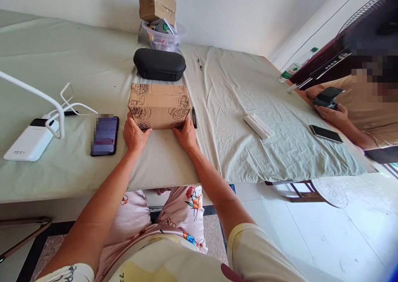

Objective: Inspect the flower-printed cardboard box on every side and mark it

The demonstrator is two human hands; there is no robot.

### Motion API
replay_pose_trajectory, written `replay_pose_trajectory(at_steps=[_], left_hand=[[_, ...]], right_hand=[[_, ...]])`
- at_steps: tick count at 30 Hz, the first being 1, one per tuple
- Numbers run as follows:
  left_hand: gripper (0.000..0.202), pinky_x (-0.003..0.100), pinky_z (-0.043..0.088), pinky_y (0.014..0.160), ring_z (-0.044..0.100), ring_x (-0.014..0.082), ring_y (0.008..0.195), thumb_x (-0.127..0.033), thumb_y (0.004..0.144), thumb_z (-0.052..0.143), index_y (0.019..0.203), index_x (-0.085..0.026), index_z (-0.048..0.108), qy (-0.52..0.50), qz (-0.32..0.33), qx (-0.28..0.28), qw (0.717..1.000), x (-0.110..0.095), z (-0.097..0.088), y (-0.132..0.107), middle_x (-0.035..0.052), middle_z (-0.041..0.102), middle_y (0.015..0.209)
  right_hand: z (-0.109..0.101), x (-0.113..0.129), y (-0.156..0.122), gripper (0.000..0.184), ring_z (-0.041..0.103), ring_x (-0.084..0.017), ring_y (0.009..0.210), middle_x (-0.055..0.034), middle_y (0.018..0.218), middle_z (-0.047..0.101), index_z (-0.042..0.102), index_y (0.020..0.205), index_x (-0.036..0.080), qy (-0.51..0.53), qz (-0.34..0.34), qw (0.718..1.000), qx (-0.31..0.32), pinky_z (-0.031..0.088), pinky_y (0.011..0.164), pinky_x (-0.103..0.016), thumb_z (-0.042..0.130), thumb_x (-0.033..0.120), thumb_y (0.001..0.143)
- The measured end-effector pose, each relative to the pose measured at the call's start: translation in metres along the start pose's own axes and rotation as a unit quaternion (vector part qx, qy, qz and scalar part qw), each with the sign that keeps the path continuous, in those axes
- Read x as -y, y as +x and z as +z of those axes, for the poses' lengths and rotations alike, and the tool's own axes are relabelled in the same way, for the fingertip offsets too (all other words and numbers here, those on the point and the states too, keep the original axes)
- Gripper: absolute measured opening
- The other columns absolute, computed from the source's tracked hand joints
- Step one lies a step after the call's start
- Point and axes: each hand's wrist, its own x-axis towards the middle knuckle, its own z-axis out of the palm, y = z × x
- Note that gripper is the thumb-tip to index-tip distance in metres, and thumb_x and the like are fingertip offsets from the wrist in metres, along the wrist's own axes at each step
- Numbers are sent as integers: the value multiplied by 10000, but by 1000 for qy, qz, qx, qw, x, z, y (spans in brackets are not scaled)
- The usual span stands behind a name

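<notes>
A small brown cardboard box [158, 100] with black scribbles at its corners rests on the cloth-covered table in front of me. My left hand [135, 133] grips its near left side, thumb along the lower edge. On the near right side, my right hand [186, 133] holds it the same way, fingers around the corner. A black marker pen [194, 117] lies just right of the box, close to my right fingers. Behind the box sits a black zippered case [159, 64].
Left stand a white power bank [31, 141] with white cable and a phone [105, 136]. A clear basin [163, 40] bears another carton [157, 4] at the wall. Rightward lie a pen [200, 64], a white object [258, 125] and another phone [326, 133]. A person [367, 108] holds a black device.
</notes>
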Motion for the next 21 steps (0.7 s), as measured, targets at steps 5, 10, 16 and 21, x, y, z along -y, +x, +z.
replay_pose_trajectory(at_steps=[5,10,16,21], left_hand=[[1044,621,418,1236,514,459,1478,-261,701,899,1565,-103,336,11,0,-4,1000,4,3,1,290,544,1540],[1026,628,413,1230,511,463,1470,-271,726,897,1561,-55,341,23,-3,14,1000,2,0,1,305,546,1524],[1018,646,416,1213,518,455,1456,-286,752,888,1570,-75,320,29,-10,25,999,1,-1,3,293,558,1488],[934,616,437,1204,538,442,1437,-297,752,879,1515,-98,379,40,-11,24,999,0,-3,4,262,584,1446]], right_hand=[[1,-1,1,847,639,-346,1248,-180,1333,681,385,1569,195,6,-7,1000,-13,573,1063,-563,742,305,809],[0,0,1,777,640,-343,1224,-176,1299,677,442,1515,182,-10,3,1000,-1,571,1060,-537,750,315,815],[-1,3,1,731,635,-337,1216,-162,1288,663,448,1495,214,-9,-1,1000,5,572,1048,-531,742,341,838],[-1,4,1,654,630,-336,1204,-155,1260,649,476,1443,211,-6,0,1000,6,559,1057,-543,733,348,857]])
